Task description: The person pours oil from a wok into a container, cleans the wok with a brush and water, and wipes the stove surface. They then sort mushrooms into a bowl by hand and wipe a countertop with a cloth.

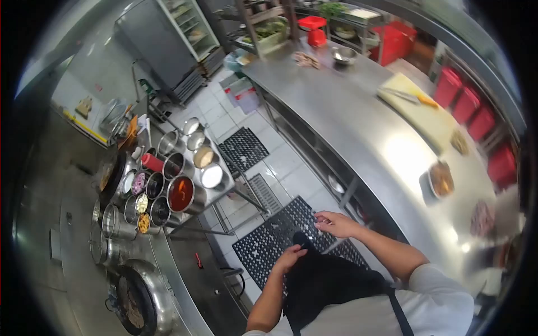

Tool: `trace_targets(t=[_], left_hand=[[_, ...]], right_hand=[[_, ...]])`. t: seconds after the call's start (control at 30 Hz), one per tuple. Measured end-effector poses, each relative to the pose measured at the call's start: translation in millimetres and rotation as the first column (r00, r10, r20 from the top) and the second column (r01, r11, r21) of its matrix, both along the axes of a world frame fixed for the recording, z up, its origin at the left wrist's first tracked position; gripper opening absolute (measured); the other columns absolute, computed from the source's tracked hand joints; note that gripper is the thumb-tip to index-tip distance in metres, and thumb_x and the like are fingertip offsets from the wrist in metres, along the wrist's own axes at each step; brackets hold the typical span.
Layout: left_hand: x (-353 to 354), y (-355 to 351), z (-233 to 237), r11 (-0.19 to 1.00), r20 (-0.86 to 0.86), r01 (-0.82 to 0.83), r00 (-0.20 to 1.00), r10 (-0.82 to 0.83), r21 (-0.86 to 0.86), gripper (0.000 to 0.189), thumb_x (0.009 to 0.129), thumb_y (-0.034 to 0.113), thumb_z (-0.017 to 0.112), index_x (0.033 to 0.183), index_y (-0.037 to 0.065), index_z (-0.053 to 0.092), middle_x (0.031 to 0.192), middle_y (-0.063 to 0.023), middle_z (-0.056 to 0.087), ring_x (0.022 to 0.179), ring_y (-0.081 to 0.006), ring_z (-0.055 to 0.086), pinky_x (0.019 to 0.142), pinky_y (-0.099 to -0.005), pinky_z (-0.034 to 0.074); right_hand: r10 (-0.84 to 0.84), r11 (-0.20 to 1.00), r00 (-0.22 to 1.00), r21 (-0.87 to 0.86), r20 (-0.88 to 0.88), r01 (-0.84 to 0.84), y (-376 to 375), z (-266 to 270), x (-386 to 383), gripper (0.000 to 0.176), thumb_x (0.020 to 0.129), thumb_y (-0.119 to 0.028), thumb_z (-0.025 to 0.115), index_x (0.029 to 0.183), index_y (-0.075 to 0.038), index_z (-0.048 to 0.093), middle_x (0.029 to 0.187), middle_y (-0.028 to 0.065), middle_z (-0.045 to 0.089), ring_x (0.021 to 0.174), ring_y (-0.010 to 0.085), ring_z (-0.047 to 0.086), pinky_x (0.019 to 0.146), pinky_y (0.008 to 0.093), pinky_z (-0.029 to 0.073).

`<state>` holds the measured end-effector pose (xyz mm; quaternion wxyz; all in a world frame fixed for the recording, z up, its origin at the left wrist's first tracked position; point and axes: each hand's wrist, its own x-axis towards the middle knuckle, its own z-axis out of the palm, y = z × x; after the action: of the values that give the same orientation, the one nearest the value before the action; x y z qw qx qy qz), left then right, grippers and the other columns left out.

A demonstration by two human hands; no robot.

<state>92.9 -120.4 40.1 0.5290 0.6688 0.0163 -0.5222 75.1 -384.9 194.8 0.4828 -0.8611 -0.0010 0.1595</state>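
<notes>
Kitchen floor (pixel 291 173): apron (pixel 328 280) under left grip (pixel 288 260)

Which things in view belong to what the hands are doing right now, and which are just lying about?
In hand: black apron, gripped by the left hand; right hand close by its upper edge, grip unclear.

Lying about: cutting board with knife, steel bowl, plate of food, seasoning pots, wok, floor mat.

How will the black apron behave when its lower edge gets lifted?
Probably floppy: the black apron bunches and folds where the left hand grips it. Likely light for its size, as it hangs from a thin strap. It looks like matte cloth, so it is probably not slippery.
</notes>
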Motion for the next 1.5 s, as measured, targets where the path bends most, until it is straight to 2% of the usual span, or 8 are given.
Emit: trace_targets(t=[0.1,0.23,0.43,0.57,0.7,1.0,1.23,1.5], left_hand=[[51.4,2.1,29.3,0.808,-0.225,-0.448,0.893,0.389,-0.382,0.037,0.096,0.026,0.063,0.127,0.005,0.058,0.118,-0.0080,0.064,0.108,-0.0223,0.062,0.097,-0.0375,0.049],[130.7,-34.0,58.1,0.626,-0.667,-0.649,0.697,0.262,-0.432,0.042,0.097,0.032,0.063,0.128,0.005,0.054,0.125,-0.0099,0.060,0.114,-0.0220,0.059,0.098,-0.0386,0.048],[287.3,-73.4,80.8,0.922,-0.162,-0.319,0.944,0.288,-0.221,0.037,0.102,0.036,0.052,0.118,0.004,0.062,0.109,-0.0093,0.069,0.100,-0.0225,0.066,0.088,-0.0360,0.052],[362.9,-80.0,59.3,0.961,0.557,0.162,0.788,-0.263,0.224,0.040,0.099,0.033,0.052,0.111,-0.004,0.064,0.109,-0.0196,0.069,0.102,-0.0375,0.065,0.091,-0.0436,0.049],[425.9,-63.0,114.5,0.963,0.723,0.003,0.660,-0.203,0.268,0.047,0.095,0.033,0.058,0.132,0.003,0.056,0.128,-0.0233,0.058,0.116,-0.0402,0.057,0.100,-0.0439,0.046],[522.8,-29.7,315.9,0.964,0.716,-0.258,0.685,0.130,0.071,0.051,0.092,0.025,0.068,0.136,0.004,0.052,0.130,-0.0185,0.057,0.118,-0.0359,0.058,0.098,-0.0385,0.048],[603.7,21.2,307.0,0.835,0.630,-0.523,0.593,0.502,-0.172,0.052,0.092,0.016,0.068,0.140,0.005,0.050,0.133,-0.0142,0.056,0.114,-0.0248,0.059,0.099,-0.0350,0.046],[720.7,73.7,279.8,0.527,0.419,-0.720,0.350,0.838,-0.452,0.055,0.091,0.016,0.071,0.141,0.007,0.050,0.131,-0.0130,0.056,0.115,-0.0218,0.059,0.099,-0.0342,0.046]], right_hand=[[-0.064,0.972,0.970,0.205,-0.233,0.113,34.8,-57.1,84.3,0.054,0.100,-0.048,0.052,0.137,-0.008,0.053,0.124,0.0125,0.063,0.107,0.0237,0.062,0.092,0.0365,0.048],[-0.087,0.842,0.876,0.435,-0.474,0.318,54.3,-86.7,150.3,0.059,0.103,-0.057,0.036,0.132,-0.011,0.058,0.115,0.0083,0.065,0.103,0.0205,0.059,0.095,0.0315,0.045],[0.108,0.899,0.993,-0.421,-0.046,-0.117,24.8,-69.9,270.5,0.052,0.105,-0.042,0.034,0.101,-0.003,0.069,0.099,0.0282,0.068,0.091,0.0430,0.067,0.083,0.0485,0.052],[-0.040,0.937,0.999,-0.345,0.036,0.050,14.6,-79.4,345.6,0.049,0.103,-0.032,0.035,0.084,0.001,0.066,0.085,0.0291,0.065,0.084,0.0502,0.062,0.079,0.0567,0.048],[0.019,0.987,0.999,-0.159,0.035,-0.013,10.7,-105.3,450.2,0.047,0.103,-0.032,0.039,0.086,0.006,0.062,0.091,0.0321,0.063,0.091,0.0509,0.060,0.081,0.0587,0.045],[0.167,0.986,0.984,-0.022,0.065,-0.166,44.0,-97.3,676.9,0.037,0.090,-0.005,0.048,0.127,-0.003,0.045,0.104,0.0286,0.060,0.101,0.0466,0.060,0.090,0.0481,0.047],[0.532,0.846,0.820,-0.172,0.209,-0.505,113.8,-85.7,865.1,0.066,0.084,-0.016,0.070,0.142,-0.007,0.040,0.137,0.0235,0.044,0.110,0.0366,0.060,0.093,0.0429,0.049],[0.667,0.725,0.745,-0.259,0.032,-0.638,185.1,-53.5,1048.9,0.056,0.084,-0.024,0.074,0.131,-0.001,0.053,0.118,0.0250,0.062,0.092,0.0324,0.068,0.081,0.0391,0.055]])
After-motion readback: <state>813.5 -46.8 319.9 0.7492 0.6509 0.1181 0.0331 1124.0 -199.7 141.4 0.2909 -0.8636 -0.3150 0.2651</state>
